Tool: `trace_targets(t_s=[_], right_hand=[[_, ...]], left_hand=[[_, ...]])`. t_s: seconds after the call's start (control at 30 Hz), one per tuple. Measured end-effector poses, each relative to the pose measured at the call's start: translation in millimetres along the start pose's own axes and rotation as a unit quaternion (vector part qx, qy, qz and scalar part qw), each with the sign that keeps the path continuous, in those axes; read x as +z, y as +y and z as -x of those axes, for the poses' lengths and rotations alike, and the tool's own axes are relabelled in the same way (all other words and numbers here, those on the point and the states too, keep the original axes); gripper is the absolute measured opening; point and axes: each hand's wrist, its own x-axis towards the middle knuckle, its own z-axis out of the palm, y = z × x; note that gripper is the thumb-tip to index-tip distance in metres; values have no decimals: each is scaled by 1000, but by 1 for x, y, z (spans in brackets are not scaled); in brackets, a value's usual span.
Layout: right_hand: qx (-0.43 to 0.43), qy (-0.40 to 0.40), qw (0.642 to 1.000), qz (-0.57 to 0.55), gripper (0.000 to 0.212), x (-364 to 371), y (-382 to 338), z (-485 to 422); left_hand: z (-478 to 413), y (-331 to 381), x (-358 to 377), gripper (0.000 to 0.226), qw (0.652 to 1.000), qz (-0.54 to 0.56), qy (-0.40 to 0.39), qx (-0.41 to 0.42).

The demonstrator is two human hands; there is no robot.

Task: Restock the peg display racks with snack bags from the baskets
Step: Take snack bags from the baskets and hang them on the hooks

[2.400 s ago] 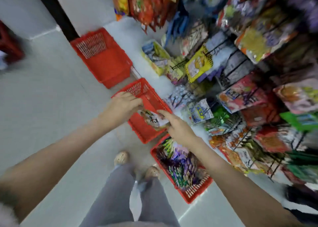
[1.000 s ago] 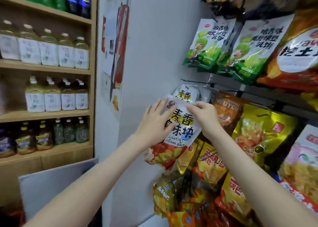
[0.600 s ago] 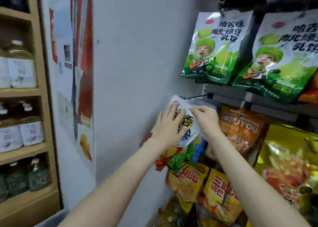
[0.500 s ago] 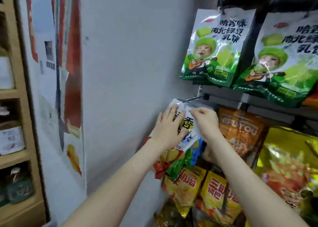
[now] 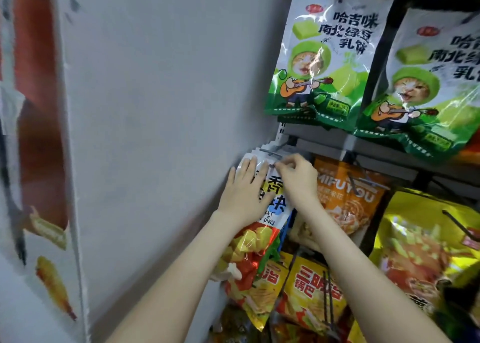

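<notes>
While the left hand [image 5: 244, 189] lies flat, fingers straight, on the white snack bag [image 5: 276, 202] at frame centre, the right hand [image 5: 298, 179] pinches its top edge at the grey peg [image 5: 270, 152]. Green bags [image 5: 319, 57] hang upper right, and an orange bag [image 5: 348, 197] hangs just beside.

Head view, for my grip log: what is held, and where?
The white snack bag: right hand pinches its top edge; left hand lies flat on its front.

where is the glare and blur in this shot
Head view: glare streaks across the glossy green bags at top right; the poster at the left edge is smeared by blur and bowed by the wide lens; the left hand, right hand and white bag under them are fairly sharp.
</notes>
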Motion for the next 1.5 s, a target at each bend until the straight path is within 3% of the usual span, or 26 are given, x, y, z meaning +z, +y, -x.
trace_targets(t_s=[0.03,0.13,0.2,0.3,0.47,0.57,0.63,0.73,0.97,1.23,1.5], right_hand=[[-56,41,995,78,10,1,4,2],[-222,116,922,296,19,8,26,14],[-251,81,908,327,27,12,38,22],[-230,6,911,343,41,12,48,22],[-160,-115,926,322,48,0,45,10],[-159,-126,942,266,47,-6,40,12],[-184,-123,950,219,46,-7,38,16],[-177,-136,956,189,47,-9,36,26],[-195,-111,947,229,51,-9,31,40],[-210,-91,938,261,50,-10,35,58],[-230,-123,939,225,51,-33,44,91]], left_hand=[[-3,0,2,68,1000,8,-8,0],[-14,-1,4,64,999,26,-20,-4],[-21,-2,5,62,999,37,-25,-11],[-30,-1,7,61,998,36,-37,-22],[-43,11,9,57,997,35,-53,-36],[-37,10,10,55,996,81,-35,-34],[-30,6,13,51,989,140,40,-31],[-16,6,7,44,949,272,153,-35],[5,7,7,55,992,115,39,-12],[18,18,8,50,996,27,76,-30],[43,40,2,48,993,19,85,-76]])
